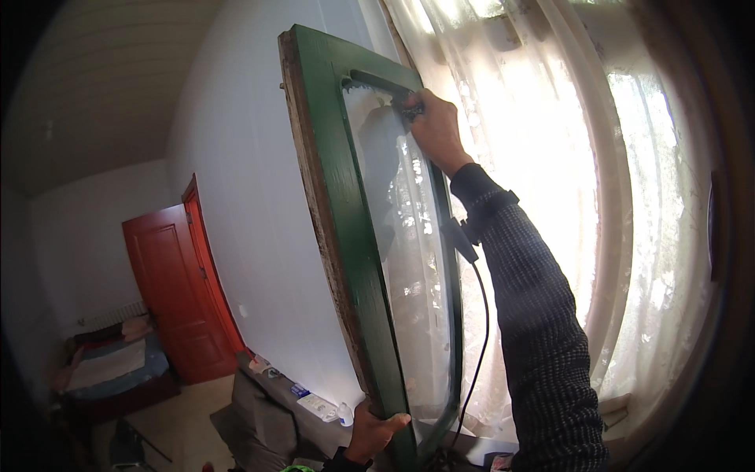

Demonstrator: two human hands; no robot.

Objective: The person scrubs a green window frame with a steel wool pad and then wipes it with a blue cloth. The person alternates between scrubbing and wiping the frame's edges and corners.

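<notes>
On my far left a red door [177,291] stands shut. Lower down, my left hand [371,433] has its grip pinched on the bottom edge of the green window sash [338,197], which stands open and upright before the lace curtain [550,157]. My right hand [434,130] presses a dark scrubbing pad [412,108], fingers curled around it, against the glass pane [409,275] near its top right corner.

To your right: lace curtain [550,157] over bright window, daylight pouring through. Ahead of you: pale wall [244,181], white panelled ceiling [102,79] above. Far left: red door [177,291] in red frame, shut. Beside it low bed [110,370] with bedding. Below you: light floor [185,421], grey sofa [259,425] along wall.
</notes>
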